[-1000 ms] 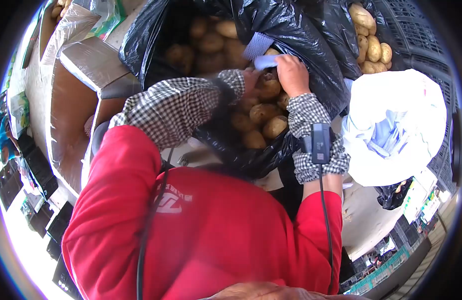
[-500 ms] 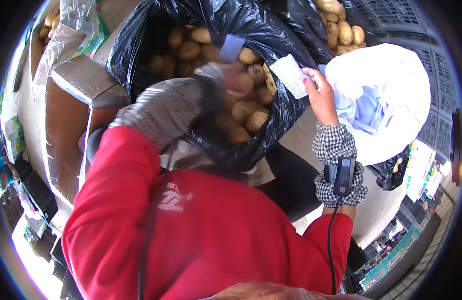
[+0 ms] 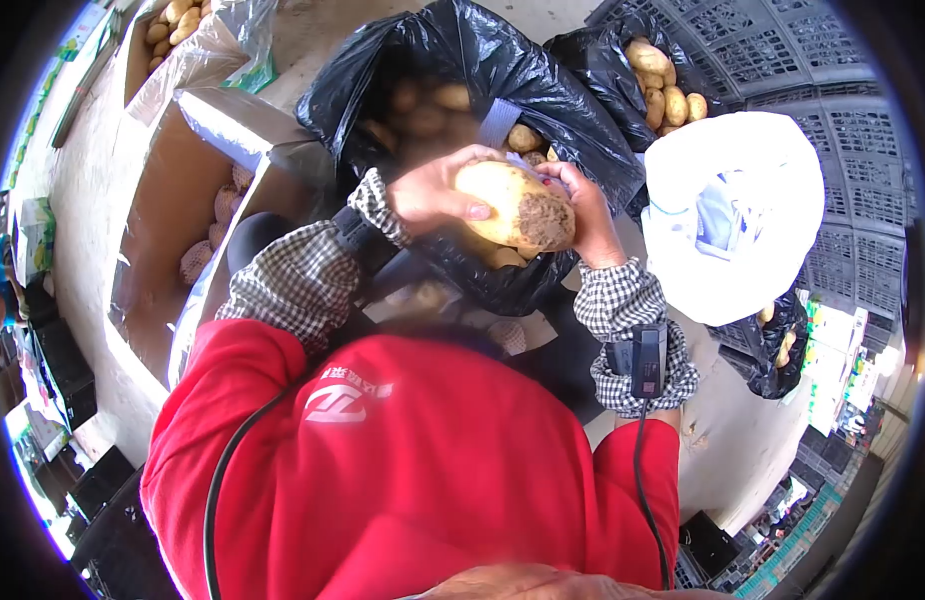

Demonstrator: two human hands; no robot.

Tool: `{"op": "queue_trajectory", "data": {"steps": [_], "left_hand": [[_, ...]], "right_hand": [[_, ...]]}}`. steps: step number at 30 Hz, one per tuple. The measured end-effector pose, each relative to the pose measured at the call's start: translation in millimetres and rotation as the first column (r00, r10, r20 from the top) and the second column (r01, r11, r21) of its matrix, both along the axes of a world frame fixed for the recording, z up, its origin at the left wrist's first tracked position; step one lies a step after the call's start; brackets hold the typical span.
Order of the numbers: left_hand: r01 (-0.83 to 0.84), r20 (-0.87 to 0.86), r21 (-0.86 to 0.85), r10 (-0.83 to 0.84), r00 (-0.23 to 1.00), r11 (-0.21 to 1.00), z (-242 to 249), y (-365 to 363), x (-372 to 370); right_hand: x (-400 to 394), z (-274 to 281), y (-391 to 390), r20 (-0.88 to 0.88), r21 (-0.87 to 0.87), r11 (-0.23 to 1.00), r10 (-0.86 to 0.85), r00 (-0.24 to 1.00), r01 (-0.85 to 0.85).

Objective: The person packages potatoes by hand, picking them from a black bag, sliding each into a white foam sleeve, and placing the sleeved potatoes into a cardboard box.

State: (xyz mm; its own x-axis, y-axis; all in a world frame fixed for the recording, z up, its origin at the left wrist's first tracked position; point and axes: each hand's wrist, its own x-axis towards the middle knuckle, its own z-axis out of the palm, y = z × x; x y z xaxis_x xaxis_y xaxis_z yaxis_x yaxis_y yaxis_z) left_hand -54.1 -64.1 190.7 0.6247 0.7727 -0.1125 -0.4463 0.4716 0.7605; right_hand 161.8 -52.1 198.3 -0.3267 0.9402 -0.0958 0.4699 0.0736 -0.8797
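Observation:
My left hand is wrapped round a large yellow potato, whose right end is brown with soil. At the potato's far right side is my right hand, fingers curled in behind it. A pale strip of the foam net shows behind the potato near those fingertips; the rest is hidden. Both hands are over a black plastic bag, open at the top. Loose potatoes lie inside it, and a lilac foam strip rests on its edge.
Left stands a cardboard box with net-wrapped potatoes. A white bag is at right. Behind it are another black bag of potatoes and grey plastic crates. A further box of potatoes sits upper left.
My left hand has lifted a potato out of the black bag and brought it to my right hand. The foam net, plainly visible before, is now mostly behind the potato. The view has shifted.

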Motion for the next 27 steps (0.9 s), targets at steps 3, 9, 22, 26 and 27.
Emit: {"op": "queue_trajectory", "data": {"steps": [3,9,22,26,27], "left_hand": [[-0.086,0.002,0.050,0.086,0.996,0.995,12,-17,-28],[-0.083,-0.068,0.122,0.092,0.993,0.989,24,-38,-42],[-0.054,-0.123,0.224,0.083,0.989,0.973,44,-57,-55],[-0.055,-0.020,0.114,0.057,0.998,0.992,45,-61,-51],[-0.084,0.062,0.070,0.080,0.995,0.994,44,-62,-48]], "right_hand": [[-13,18,-14,0.116,0.155,0.988,-0.046,0.992,0.027],[-41,25,-20,0.111,0.305,0.952,-0.050,0.993,0.014],[-59,44,-27,0.137,0.416,0.909,-0.048,0.989,-0.014],[-62,56,-30,0.044,0.243,0.956,0.160,0.986,-0.166],[-63,52,-31,-0.383,-0.068,0.993,0.062,0.922,-0.096]]}}
